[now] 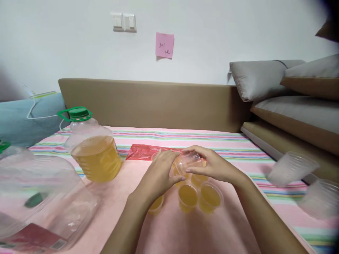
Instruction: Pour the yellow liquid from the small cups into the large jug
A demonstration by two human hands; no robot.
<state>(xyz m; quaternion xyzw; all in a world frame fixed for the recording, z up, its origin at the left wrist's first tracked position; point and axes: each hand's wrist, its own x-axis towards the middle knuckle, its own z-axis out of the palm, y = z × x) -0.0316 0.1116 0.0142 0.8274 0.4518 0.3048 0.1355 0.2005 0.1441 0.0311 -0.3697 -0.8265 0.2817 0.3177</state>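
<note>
My right hand [212,164] grips a clear plastic cup [190,160], tilted on its side above the filled cups. My left hand [165,171] reaches over the cups with its fingers stretched and thumb apart, close to the rim of the tilted cup. Whether it touches that rim I cannot tell. Below my hands, a filled cup [188,197] of yellow liquid stands beside another filled cup [210,198]. A further cup [156,205] is partly hidden under my left wrist. Several more yellow-filled cups stand behind, largely covered by my hands.
At left stands a big jug [96,158] of yellow liquid with a green cap. A clear empty jug [39,197] lies nearer. Stacked cups [292,168] and more cups [320,199] lie at right. Behind my hands is a red plastic bag [141,152]; cushions [296,113] are piled right.
</note>
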